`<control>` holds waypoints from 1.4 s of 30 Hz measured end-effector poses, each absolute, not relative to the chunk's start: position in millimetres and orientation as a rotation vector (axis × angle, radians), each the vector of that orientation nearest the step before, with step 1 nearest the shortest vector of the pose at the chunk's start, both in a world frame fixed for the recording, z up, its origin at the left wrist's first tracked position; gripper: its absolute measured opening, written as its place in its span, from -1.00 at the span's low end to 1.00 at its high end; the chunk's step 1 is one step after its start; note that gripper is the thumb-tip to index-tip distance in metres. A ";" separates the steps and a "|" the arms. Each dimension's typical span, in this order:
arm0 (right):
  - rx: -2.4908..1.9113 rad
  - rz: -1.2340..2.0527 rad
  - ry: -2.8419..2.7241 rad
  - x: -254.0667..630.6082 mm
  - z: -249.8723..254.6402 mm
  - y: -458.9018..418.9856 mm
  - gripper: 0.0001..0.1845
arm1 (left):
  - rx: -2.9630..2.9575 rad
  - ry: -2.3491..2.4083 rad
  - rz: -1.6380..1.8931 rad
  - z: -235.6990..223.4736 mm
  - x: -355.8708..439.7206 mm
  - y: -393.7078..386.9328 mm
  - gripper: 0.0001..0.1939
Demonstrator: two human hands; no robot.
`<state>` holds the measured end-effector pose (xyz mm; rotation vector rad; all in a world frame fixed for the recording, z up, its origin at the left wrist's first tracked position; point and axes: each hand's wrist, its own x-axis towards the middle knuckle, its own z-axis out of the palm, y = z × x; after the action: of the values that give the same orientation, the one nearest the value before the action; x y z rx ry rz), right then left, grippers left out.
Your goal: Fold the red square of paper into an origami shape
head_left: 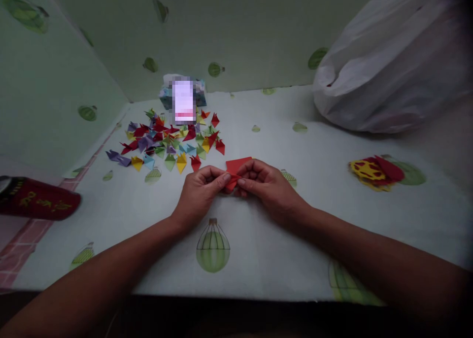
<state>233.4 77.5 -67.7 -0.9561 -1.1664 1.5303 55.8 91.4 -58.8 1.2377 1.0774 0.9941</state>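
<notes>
Between my two hands is a piece of red-orange folding paper, partly folded, its flat part showing behind my fingers. My left hand pinches its left side between thumb and fingers. From the other side my right hand grips it the same way, the thumbs almost meeting over a fold. My fingers hide much of the paper's lower part. Beyond my left hand lies a spread pile of small folded paper pieces in red, yellow, green, blue and purple.
A lit phone leans on a tissue box behind the pile. At the back right sits a large white plastic bag. Red and yellow cut-out pieces lie on the right. A dark red can is at the left edge.
</notes>
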 end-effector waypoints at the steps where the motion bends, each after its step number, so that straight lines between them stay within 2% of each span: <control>1: -0.946 1.534 -1.163 233.2 -67.9 77.6 -0.83 | 1.236 1.070 0.992 -59.8 55.6 91.4 -0.80; 13: -0.963 1.476 -1.201 233.1 -61.6 75.8 -0.84 | 1.217 1.061 0.993 -59.8 56.8 89.9 -0.80; 31: -1.176 0.993 -1.632 237.3 -62.0 74.6 -0.95 | 1.271 1.048 0.989 -58.4 57.3 89.5 -0.81; 42: -1.203 1.158 -1.489 236.8 -61.8 77.3 -0.87 | 1.254 0.998 0.939 -59.1 57.6 88.7 -0.79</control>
<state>236.8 77.3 -61.8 -1.2026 -1.4892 1.1577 57.6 88.7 -59.1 1.2538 0.9977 0.9392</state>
